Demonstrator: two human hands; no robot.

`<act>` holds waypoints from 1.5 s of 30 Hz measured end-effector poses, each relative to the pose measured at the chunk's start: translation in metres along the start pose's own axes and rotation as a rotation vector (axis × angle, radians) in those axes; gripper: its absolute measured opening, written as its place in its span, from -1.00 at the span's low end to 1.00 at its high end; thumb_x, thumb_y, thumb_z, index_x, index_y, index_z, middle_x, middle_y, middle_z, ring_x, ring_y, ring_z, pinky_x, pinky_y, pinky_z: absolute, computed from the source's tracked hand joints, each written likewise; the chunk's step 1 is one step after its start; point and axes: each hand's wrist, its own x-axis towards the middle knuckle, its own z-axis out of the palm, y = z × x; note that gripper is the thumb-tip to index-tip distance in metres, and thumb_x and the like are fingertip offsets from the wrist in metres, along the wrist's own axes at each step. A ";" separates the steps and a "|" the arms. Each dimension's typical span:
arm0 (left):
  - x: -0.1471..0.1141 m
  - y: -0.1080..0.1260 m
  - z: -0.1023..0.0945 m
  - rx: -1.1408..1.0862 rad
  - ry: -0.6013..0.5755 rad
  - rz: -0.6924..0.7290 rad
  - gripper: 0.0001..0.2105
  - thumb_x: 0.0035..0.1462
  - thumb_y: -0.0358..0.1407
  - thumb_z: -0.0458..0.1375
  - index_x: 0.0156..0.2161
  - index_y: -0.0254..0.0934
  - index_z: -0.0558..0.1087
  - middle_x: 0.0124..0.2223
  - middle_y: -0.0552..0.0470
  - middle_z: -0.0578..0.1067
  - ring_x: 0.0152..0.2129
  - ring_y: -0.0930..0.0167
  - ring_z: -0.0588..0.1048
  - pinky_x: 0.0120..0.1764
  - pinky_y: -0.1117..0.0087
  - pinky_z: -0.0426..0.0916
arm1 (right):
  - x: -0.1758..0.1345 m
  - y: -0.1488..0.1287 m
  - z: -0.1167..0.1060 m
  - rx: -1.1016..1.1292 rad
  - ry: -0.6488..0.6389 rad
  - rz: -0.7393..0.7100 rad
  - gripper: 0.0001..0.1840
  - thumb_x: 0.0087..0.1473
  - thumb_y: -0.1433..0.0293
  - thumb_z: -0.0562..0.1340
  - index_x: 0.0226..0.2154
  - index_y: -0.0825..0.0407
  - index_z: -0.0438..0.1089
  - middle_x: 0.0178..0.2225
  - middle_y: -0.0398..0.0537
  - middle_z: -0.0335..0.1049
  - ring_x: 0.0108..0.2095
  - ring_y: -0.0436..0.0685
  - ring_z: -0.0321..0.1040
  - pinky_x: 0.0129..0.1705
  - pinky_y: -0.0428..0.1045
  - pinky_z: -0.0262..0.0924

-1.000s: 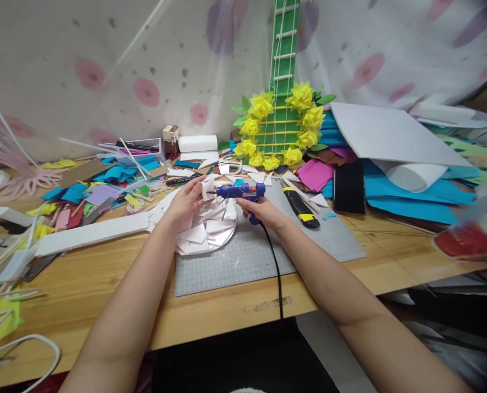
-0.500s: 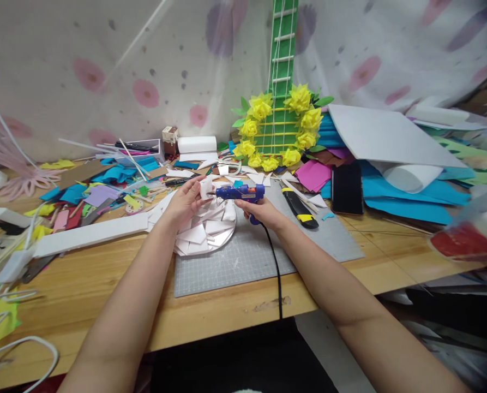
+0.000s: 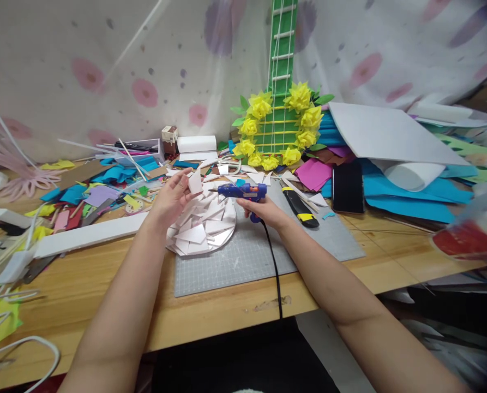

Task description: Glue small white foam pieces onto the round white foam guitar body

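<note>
My left hand (image 3: 173,197) pinches a small white piece (image 3: 194,182) by its edge. My right hand (image 3: 263,210) is wrapped around the blue glue gun (image 3: 247,190), nozzle (image 3: 214,190) near that piece. The paper-covered disc (image 3: 194,233) lies below, partly on the grey cutting mat (image 3: 210,277).

Glue-gun grip (image 3: 255,218) partly behind right hand (image 3: 265,211)

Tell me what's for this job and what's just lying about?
In use, it seems: blue glue gun in the right hand; small white piece in the left hand; white scrap-covered guitar shape; grey cutting mat.
Probably just lying about: black smartphone; pink sheet; utility knife.
</note>
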 end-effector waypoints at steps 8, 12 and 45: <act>-0.013 0.018 -0.005 0.957 -0.043 0.024 -0.31 -0.28 -0.18 0.36 0.06 -0.18 0.35 -0.31 0.02 0.50 -0.34 0.31 0.47 -0.23 0.31 0.30 | 0.014 0.018 -0.031 0.103 0.258 -0.064 -0.55 -0.26 0.01 0.32 -0.66 0.04 0.25 -0.65 -0.19 0.21 -0.63 -0.06 0.16 -0.53 -0.08 0.15; -0.022 0.010 0.009 1.348 -0.156 0.003 -0.28 -0.26 -0.12 0.35 0.09 -0.20 0.32 -0.22 -0.08 0.50 -0.25 0.20 0.45 -0.21 0.29 0.26 | 0.016 0.022 -0.031 0.119 0.256 -0.043 -0.54 -0.30 0.00 0.33 -0.64 0.03 0.25 -0.65 -0.19 0.21 -0.63 -0.05 0.15 -0.55 -0.07 0.15; -0.013 0.011 -0.013 1.520 -0.301 0.096 -0.46 0.00 -0.12 0.13 0.12 -0.13 0.25 0.11 -0.07 0.24 0.10 0.22 0.19 0.10 0.20 0.11 | 0.019 0.031 -0.028 0.139 0.269 -0.029 -0.57 -0.28 0.03 0.33 -0.63 0.04 0.29 -0.64 -0.17 0.29 -0.63 -0.04 0.18 -0.56 -0.09 0.13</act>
